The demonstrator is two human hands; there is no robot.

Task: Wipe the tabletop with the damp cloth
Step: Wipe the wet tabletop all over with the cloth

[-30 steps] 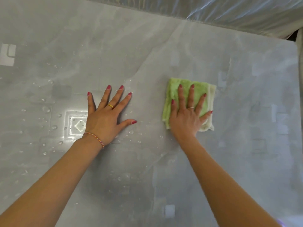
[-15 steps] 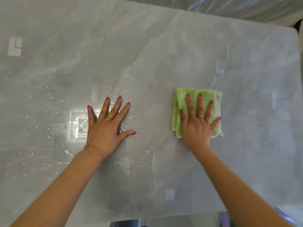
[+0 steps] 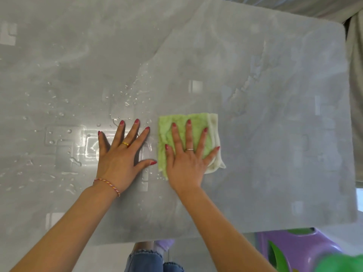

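No readable writing, brand or label anywhere in view.

Folded green cloth (image 3: 198,132) lying flat on the grey marbled tabletop (image 3: 275,134), just right of frame centre; roughly rectangular, long axis running up and down the frame, paler cream edge layers showing along its right side and curling out at the lower right corner. Pressed flat under the right hand (image 3: 186,161), palm down, fingers (image 3: 188,134) spread wide and pointing toward the top of the frame, thumb on the cloth's left edge, little finger near its right edge. Thin ring on one finger of that hand.

Left hand (image 3: 117,160) flat on the bare tabletop just left of the cloth, fingers fanned wide, holding nothing, thumb tip close to the cloth's left edge but apart from it. Gold ring (image 3: 125,143) on one finger, braided bracelet (image 3: 107,183) at the wrist.

Water droplets (image 3: 127,99) scattered above and left of the left hand, more across the left half of the frame.

Compared with half a second ago: cloth and right hand shifted left, now just beside the left hand instead of well apart from it. Left hand planted on the same glossy patch.

Purple and green plastic item (image 3: 294,250) at lower right below the table edge; blue jeans (image 3: 145,260) at bottom centre.
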